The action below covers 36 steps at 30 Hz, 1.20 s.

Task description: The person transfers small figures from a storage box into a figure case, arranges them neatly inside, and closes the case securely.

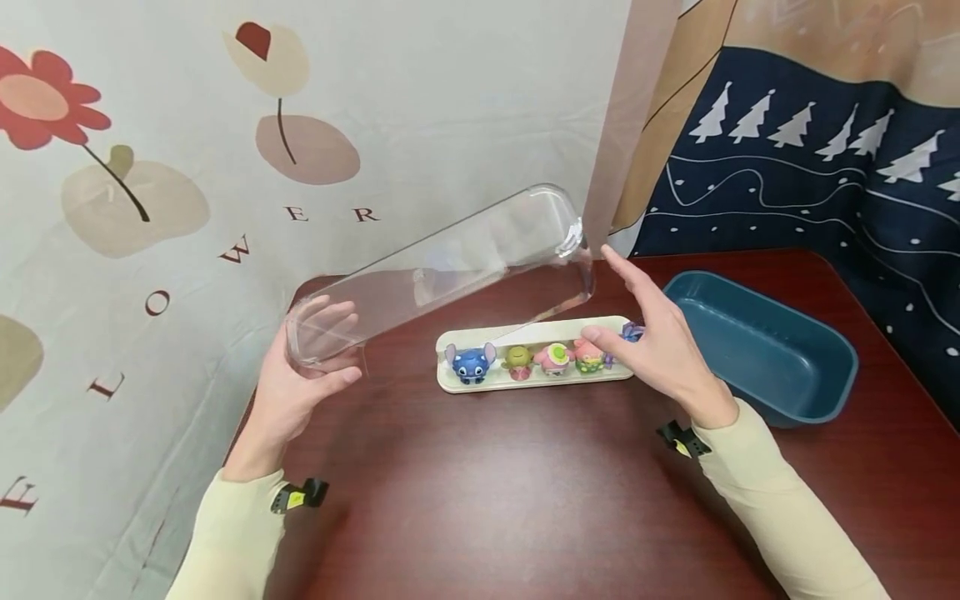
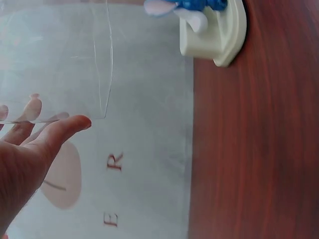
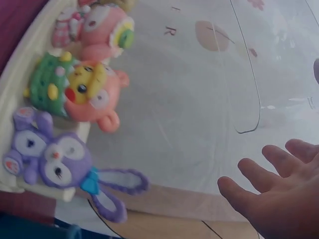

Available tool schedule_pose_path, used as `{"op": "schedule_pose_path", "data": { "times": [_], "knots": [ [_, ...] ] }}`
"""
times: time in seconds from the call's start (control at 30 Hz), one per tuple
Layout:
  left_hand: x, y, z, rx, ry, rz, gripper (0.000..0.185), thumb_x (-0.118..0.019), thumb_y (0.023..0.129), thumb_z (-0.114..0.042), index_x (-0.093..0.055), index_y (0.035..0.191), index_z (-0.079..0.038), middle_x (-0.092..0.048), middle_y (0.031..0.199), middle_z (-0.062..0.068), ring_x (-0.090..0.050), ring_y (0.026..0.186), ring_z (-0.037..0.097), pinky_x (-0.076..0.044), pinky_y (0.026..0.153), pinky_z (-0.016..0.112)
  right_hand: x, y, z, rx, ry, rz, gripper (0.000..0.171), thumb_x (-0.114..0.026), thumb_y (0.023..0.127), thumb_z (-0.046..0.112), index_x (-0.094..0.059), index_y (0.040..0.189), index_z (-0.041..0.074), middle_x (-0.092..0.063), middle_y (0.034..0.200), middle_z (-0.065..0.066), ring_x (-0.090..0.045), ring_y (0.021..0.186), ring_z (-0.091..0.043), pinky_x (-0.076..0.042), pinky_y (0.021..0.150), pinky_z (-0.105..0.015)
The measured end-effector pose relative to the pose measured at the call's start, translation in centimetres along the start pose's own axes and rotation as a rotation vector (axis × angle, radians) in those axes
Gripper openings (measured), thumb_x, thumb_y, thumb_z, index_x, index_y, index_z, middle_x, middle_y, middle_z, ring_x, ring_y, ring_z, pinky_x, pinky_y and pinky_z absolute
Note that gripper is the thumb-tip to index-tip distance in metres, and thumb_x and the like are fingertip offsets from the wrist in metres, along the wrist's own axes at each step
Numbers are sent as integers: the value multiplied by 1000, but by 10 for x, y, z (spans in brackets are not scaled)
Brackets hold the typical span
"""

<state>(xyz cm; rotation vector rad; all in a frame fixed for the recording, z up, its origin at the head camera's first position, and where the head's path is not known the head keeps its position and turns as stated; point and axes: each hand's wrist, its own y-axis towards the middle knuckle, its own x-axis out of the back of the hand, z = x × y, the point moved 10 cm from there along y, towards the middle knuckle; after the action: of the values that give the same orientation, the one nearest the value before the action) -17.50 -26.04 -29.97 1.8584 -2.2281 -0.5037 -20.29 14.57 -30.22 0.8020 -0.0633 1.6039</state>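
A clear plastic cover (image 1: 442,267) is held aloft, tilted with its right end higher, above the back of the table. My left hand (image 1: 281,392) grips its lower left end, thumb on the near side and fingers around the far side. Near the right end, my right hand (image 1: 660,337) is spread with straight fingers, apart from the cover in the right wrist view (image 3: 279,189). Below lies a long cream tray (image 1: 528,387) with a row of small figurines, among them a blue big-eared one (image 1: 471,365), a pink bear (image 3: 97,97) and a purple rabbit (image 3: 65,159).
A deep teal bin (image 1: 772,350) stands on the dark red table (image 1: 487,492), right of the tray. Behind the table hangs a pale flower-print cloth (image 1: 450,100). A navy cloth with white trees (image 1: 780,167) hangs at the back right.
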Motion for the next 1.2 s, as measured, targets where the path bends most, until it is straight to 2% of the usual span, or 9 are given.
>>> {"op": "schedule_pose_path", "data": {
  "times": [0.2, 0.3, 0.4, 0.6, 0.83, 1.03, 1.2],
  "knots": [
    [-20, 9, 2, 60, 158, 54, 90, -76, 74, 24, -45, 152, -10, -58, 145, 9, -62, 124, 22, -61, 85, 35, 17, 0, -1, -73, 13, -6, 99, -86, 85, 25, -28, 162, 42, -37, 164, 1, -37, 144, -29, -34, 111, -71],
    [-26, 13, 4, 91, 273, 67, 92, -83, 73, 17, -46, 151, -14, -60, 144, 6, -63, 121, 19, -62, 78, 32, 24, -1, -4, -89, 21, -4, 103, -88, 82, 22, -27, 163, 40, -39, 162, -2, -37, 143, -30, -33, 109, -74],
    [-33, 17, 5, 108, 329, 82, 93, -86, 72, 13, -47, 152, -17, -60, 144, 4, -62, 121, 18, -62, 74, 31, 30, -4, -9, -114, 23, 2, 105, -89, 81, 24, -26, 164, 36, -39, 163, -6, -36, 144, -33, -30, 108, -77],
    [-43, 21, 6, 122, 368, 98, 93, -87, 74, 9, -47, 152, -20, -60, 144, 2, -63, 116, 19, -63, 73, 33, 36, -9, -14, -126, -4, 21, 102, -90, 80, 24, -31, 163, 28, -41, 161, -9, -36, 145, -35, -31, 108, -77],
    [-56, 28, 8, 122, 390, 98, 94, -89, 74, 4, -47, 154, -24, -57, 142, 2, -61, 111, 21, -61, 75, 31, 42, -15, -27, -174, -40, 38, 103, -90, 81, 26, -30, 164, 29, -43, 159, -11, -38, 144, -36, -32, 107, -77],
    [-75, 37, 6, 57, 294, 114, 94, -84, 77, 11, -39, 154, -20, -54, 150, 6, -59, 125, 22, -57, 88, 29, 49, -19, -43, -233, -82, 55, 100, -88, 83, 30, -29, 164, 31, -41, 160, -14, -36, 144, -39, -31, 107, -78],
    [-87, 44, 13, 42, 308, 113, 92, -84, 80, 8, -39, 154, -21, -53, 152, 3, -61, 124, 23, -54, 95, 29, 52, -20, -56, -237, -116, 72, 90, -85, 86, 31, -36, 161, 35, -38, 163, -12, -38, 142, -41, -34, 102, -80]
  ]
}}
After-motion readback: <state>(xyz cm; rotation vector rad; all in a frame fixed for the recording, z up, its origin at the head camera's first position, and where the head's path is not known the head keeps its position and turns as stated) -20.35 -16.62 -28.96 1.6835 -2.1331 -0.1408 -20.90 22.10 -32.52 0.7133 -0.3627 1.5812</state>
